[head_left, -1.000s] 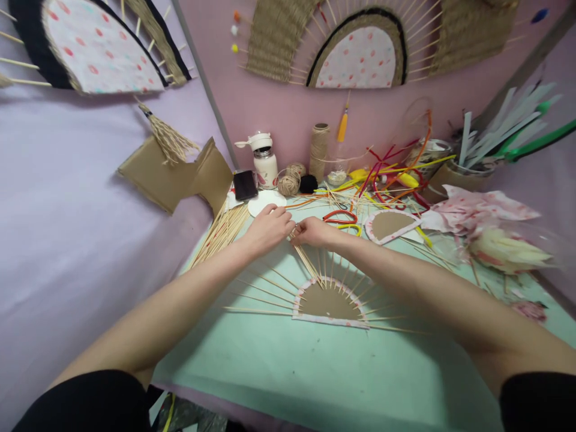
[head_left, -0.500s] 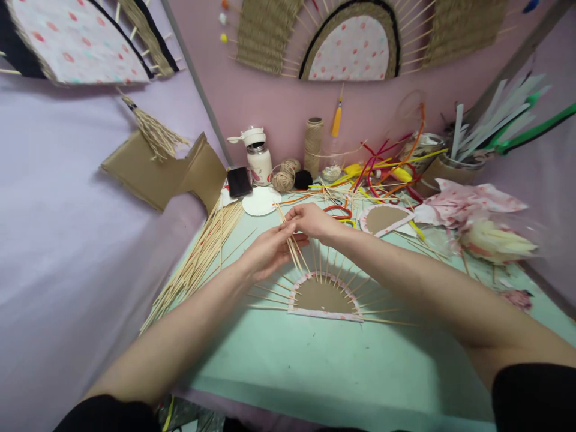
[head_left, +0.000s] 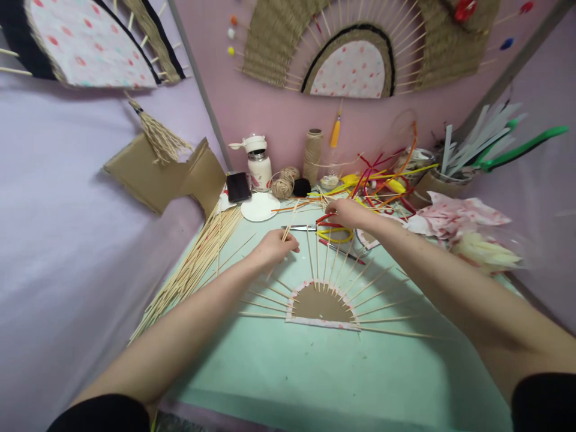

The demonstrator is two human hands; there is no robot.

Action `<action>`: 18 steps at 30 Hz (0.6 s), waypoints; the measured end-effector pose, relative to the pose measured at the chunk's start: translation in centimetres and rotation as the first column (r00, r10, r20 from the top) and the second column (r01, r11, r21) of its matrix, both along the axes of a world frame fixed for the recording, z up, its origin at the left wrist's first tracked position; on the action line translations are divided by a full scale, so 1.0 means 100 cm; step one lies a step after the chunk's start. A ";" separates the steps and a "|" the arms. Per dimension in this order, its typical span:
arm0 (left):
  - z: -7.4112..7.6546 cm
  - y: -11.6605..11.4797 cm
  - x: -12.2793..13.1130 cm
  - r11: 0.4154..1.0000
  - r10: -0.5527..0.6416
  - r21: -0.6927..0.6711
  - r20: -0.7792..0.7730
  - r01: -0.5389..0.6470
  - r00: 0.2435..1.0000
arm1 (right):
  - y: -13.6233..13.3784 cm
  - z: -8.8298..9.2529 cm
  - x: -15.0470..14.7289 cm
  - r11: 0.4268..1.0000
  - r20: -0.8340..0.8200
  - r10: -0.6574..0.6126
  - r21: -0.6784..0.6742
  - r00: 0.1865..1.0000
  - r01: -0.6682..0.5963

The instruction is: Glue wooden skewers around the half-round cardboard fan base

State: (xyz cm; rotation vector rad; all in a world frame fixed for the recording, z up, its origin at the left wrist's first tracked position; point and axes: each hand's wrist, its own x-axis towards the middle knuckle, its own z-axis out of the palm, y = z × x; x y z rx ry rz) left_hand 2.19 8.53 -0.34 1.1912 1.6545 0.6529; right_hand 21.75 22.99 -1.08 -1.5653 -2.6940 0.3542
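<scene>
A cardboard half-disc (head_left: 320,304) with a patterned cloth rim lies on the mint-green table, thin wooden skewers fanning out from its curved edge. My left hand (head_left: 275,247) is closed on a few loose skewers (head_left: 289,223) just left of the fan's top. My right hand (head_left: 345,213) reaches farther back, its fingers curled down over red-handled scissors (head_left: 324,220) and a yellow loop (head_left: 333,235); whether it grips anything is hidden.
A long heap of skewers (head_left: 198,264) lies along the table's left edge. Behind stand a white bottle (head_left: 260,163), a phone (head_left: 238,186), twine balls (head_left: 282,186), a twine spool (head_left: 313,155), coloured strips (head_left: 382,177) and patterned cloth (head_left: 454,217). Woven fans hang on the pink wall.
My hands have parted. The right hand let go of the skewers and moved back and right to the scissors. The left hand stayed near the fan with the skewers.
</scene>
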 end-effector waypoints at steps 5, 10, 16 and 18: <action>-0.012 0.020 0.016 0.996 -0.086 -0.007 -0.160 0.086 0.983 | 0.006 -0.006 0.022 0.998 0.132 0.048 -0.036 0.990 -0.044; -0.021 0.025 0.026 0.996 -0.077 -0.045 -0.131 0.072 0.988 | 0.008 -0.010 0.034 0.997 0.135 0.074 -0.038 0.988 -0.070; -0.034 0.028 0.028 0.999 -0.015 -0.031 -0.174 0.009 0.985 | -0.004 -0.006 0.013 0.985 0.008 0.170 0.018 0.985 -0.170; -0.039 0.030 0.029 1.000 -0.004 -0.011 -0.201 0.002 0.980 | -0.009 -0.003 0.002 0.976 -0.009 0.216 0.017 0.976 -0.216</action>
